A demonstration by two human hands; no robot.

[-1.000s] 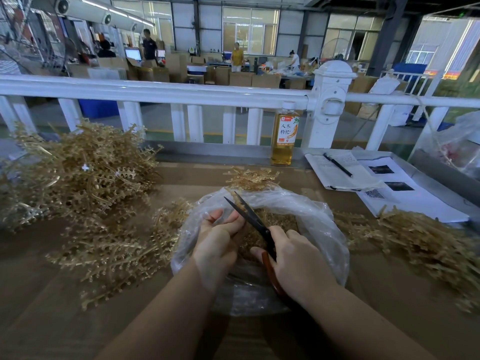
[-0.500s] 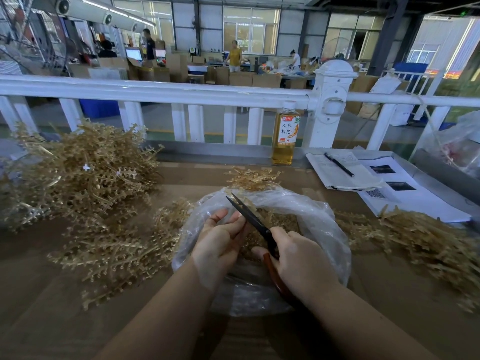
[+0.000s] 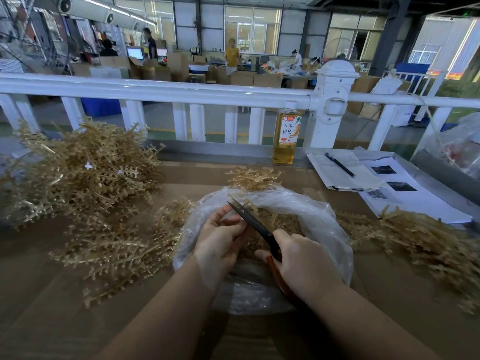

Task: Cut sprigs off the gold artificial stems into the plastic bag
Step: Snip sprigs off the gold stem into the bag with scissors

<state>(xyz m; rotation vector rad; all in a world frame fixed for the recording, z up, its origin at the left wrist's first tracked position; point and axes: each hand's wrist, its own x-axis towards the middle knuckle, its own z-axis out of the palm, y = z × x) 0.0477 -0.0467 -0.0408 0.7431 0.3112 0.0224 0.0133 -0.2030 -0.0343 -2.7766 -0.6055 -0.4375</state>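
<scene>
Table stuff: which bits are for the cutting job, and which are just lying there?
For the job: scissors, plastic bag, gold stems, left hand, right hand.
Lying about: drink bottle, pen, papers.

Sprig in left hand (image 3: 220,237) hidden.

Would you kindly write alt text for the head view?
Over an open plastic bag of gold cuttings, the left hand pinches a sprig while the right hand holds scissors. Gold stems are piled either side on the table.
</scene>
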